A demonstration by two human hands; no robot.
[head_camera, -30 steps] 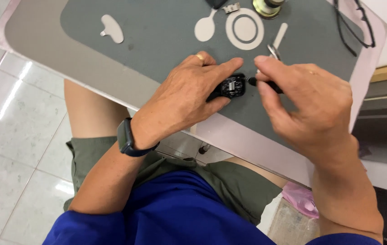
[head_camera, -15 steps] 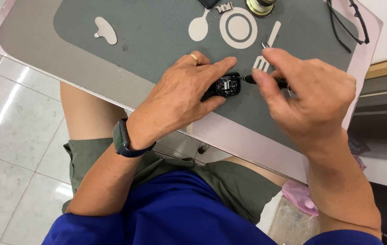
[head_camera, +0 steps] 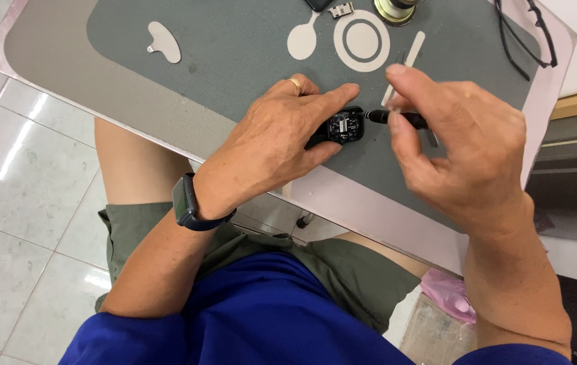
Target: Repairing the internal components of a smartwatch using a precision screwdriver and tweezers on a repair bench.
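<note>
On grey mat (head_camera: 234, 54), near its front edge, left hand (head_camera: 271, 145) pins small black gadget (head_camera: 342, 126) w/ thumb & fingers closed on it. Right hand (head_camera: 461, 149) pinches black tool (head_camera: 396, 118), tip just beside gadget. Glasses (head_camera: 525, 37) at far right.

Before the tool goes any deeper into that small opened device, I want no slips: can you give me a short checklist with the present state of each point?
1. Left hand pins the small black device to the grey mat: ok.
2. Right hand has a grip on the black tool: ok.
3. Tool tip at the device's edge: ok.
4. Tip seated in a screw or seam: cannot tell.
5. Tweezers close behind the right hand's fingers: not ok.
</note>
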